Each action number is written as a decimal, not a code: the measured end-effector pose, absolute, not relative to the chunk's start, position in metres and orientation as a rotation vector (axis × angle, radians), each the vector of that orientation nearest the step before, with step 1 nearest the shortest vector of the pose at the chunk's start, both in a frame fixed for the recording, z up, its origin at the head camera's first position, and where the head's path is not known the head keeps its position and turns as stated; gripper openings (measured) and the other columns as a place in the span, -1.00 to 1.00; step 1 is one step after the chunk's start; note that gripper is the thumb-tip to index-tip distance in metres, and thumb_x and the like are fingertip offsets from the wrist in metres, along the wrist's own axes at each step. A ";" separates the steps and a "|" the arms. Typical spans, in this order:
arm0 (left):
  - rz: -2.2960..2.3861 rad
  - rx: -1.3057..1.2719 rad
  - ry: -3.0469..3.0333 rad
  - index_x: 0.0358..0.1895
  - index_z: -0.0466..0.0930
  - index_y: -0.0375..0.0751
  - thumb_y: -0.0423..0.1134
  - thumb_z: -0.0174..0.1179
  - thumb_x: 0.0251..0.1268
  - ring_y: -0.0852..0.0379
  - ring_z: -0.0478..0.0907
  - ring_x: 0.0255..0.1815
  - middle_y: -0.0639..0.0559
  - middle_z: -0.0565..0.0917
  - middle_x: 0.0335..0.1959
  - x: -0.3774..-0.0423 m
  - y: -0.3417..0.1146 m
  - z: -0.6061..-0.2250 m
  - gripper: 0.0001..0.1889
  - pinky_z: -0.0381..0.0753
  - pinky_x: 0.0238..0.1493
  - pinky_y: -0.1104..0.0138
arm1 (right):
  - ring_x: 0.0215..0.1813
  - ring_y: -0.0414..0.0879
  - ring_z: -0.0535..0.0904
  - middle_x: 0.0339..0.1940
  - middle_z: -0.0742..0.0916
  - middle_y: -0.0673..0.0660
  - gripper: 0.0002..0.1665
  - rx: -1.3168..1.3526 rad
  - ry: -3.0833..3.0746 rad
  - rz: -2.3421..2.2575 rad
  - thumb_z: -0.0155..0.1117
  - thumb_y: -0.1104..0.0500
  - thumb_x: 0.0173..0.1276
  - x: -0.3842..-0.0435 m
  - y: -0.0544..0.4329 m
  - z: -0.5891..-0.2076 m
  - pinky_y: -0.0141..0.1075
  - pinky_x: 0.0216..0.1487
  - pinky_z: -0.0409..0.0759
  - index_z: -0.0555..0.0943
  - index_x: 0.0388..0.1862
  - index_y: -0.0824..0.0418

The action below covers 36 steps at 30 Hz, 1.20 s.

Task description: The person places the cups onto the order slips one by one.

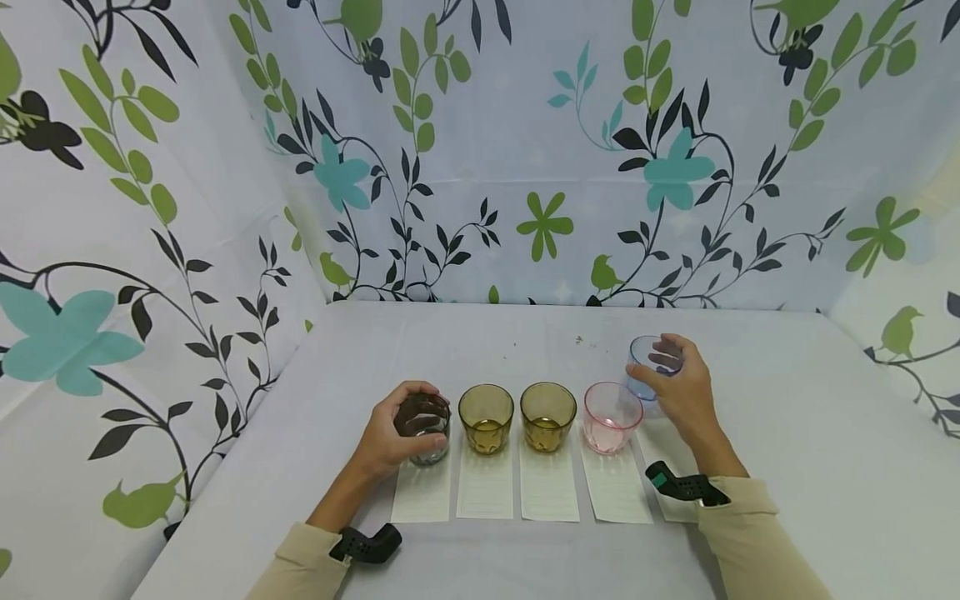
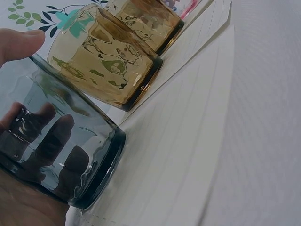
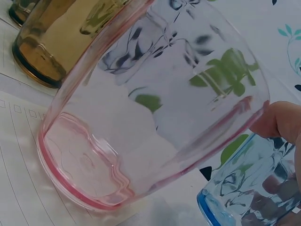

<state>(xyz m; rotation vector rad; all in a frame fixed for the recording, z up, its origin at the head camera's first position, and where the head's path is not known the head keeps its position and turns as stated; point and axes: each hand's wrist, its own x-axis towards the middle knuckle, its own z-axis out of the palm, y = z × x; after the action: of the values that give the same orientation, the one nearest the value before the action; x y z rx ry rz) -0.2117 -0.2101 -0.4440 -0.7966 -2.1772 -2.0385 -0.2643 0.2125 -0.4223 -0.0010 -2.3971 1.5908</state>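
Observation:
My left hand (image 1: 386, 435) grips a smoky grey glass (image 1: 431, 456) at the left end of a row, its fingers behind the glass and its thumb in front. In the left wrist view, those fingers show through the grey glass (image 2: 61, 136), whose base is at the end of a lined paper strip (image 2: 164, 132). My right hand (image 1: 686, 392) holds a light blue glass (image 1: 642, 379) between thumb and fingers, behind and right of the pink glass (image 1: 611, 421). Whether the blue glass touches the table cannot be told. In the right wrist view, the pink glass (image 3: 155, 108) partly covers it.
Two amber glasses, the left one (image 1: 486, 421) and the right one (image 1: 548, 419), stand between the grey and pink glasses. Several paper strips (image 1: 551, 487) lie side by side in front of the glasses on the white table (image 1: 480, 342). A leaf-patterned cloth (image 1: 510, 150) hangs behind.

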 end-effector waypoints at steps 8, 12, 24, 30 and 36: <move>-2.031 -0.802 -2.176 0.23 0.38 -0.41 -0.47 0.42 0.09 -0.15 0.63 0.10 -0.38 0.56 0.10 -0.213 -0.211 -0.445 -0.39 0.61 0.20 -0.11 | 0.37 0.19 0.45 0.38 0.48 0.31 -0.10 -0.001 -2.379 1.583 0.40 0.10 0.38 -0.263 0.211 -0.417 -0.04 0.37 0.52 0.17 0.54 0.31; -2.028 -0.798 -2.173 0.24 0.33 -0.52 -0.45 0.43 0.09 -0.13 0.63 0.10 -0.37 0.56 0.10 -0.213 -0.211 -0.443 -0.35 0.61 0.20 -0.09 | 0.34 0.16 0.48 0.35 0.50 0.30 -0.15 -0.010 -2.359 1.573 0.38 0.15 0.36 -0.261 0.211 -0.414 -0.34 0.23 0.58 0.20 0.51 0.31; -2.021 -0.785 -2.190 0.24 0.34 -0.49 -0.47 0.42 0.09 -0.09 0.64 0.10 -0.36 0.56 0.10 -0.214 -0.211 -0.444 -0.36 0.62 0.21 -0.06 | 0.30 0.13 0.50 0.31 0.54 0.29 -0.21 0.051 -2.343 1.564 0.31 0.27 0.32 -0.257 0.212 -0.412 -0.51 0.20 0.53 0.23 0.48 0.33; -2.022 -0.764 -2.194 0.25 0.36 -0.46 -0.45 0.43 0.09 -0.14 0.63 0.11 -0.34 0.56 0.11 -0.213 -0.211 -0.442 -0.36 0.61 0.22 -0.08 | 0.29 0.14 0.50 0.30 0.54 0.32 -0.23 0.084 -2.354 1.558 0.29 0.30 0.31 -0.256 0.213 -0.412 -0.44 0.25 0.55 0.24 0.46 0.35; -2.013 -0.764 -2.205 0.25 0.38 -0.41 -0.43 0.43 0.09 -0.16 0.62 0.11 -0.32 0.57 0.11 -0.212 -0.211 -0.443 -0.37 0.60 0.22 -0.10 | 0.26 0.12 0.52 0.28 0.56 0.30 -0.24 0.085 -2.353 1.540 0.28 0.33 0.27 -0.252 0.215 -0.411 -0.42 0.26 0.55 0.27 0.44 0.35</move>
<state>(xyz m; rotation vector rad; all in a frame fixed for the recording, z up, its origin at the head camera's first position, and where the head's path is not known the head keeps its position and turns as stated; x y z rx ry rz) -0.2122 -0.2107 -0.4432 -0.7639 -2.2054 -2.0129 -0.2518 0.2146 -0.4109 0.0850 -2.3534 1.5396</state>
